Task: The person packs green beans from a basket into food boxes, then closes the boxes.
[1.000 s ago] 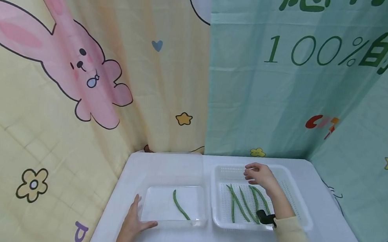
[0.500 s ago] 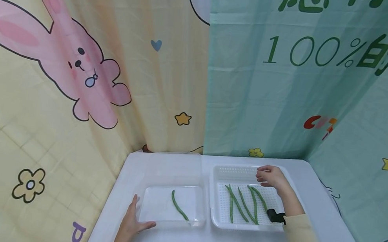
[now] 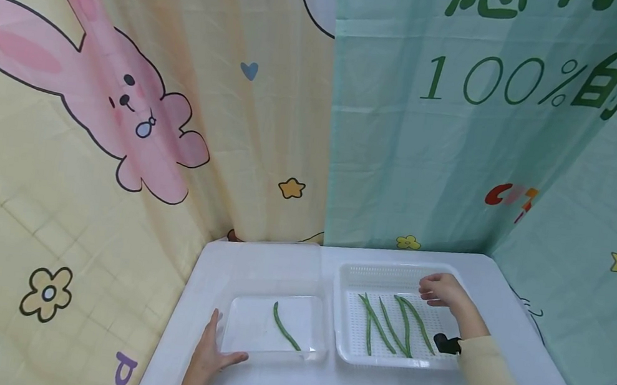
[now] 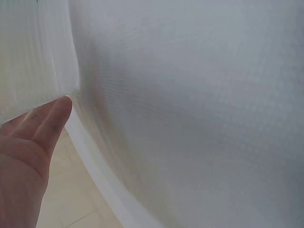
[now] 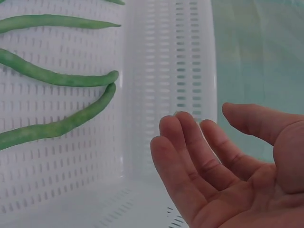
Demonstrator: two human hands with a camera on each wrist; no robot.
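Hovering loosely open and empty, our right hand (image 3: 441,290) probably risked nudging beans (image 3: 392,324) askew in the basket (image 3: 353,271) lower right, while our flat left hand (image 3: 211,350) steadied the tray (image 3: 250,321).

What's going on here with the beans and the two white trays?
A person is working at a white table. Their left hand rests against the edge of a clear tray holding one green bean. Their right hand, open and holding nothing, hovers over the far right corner of a perforated white basket, where several more green beans lie side by side.
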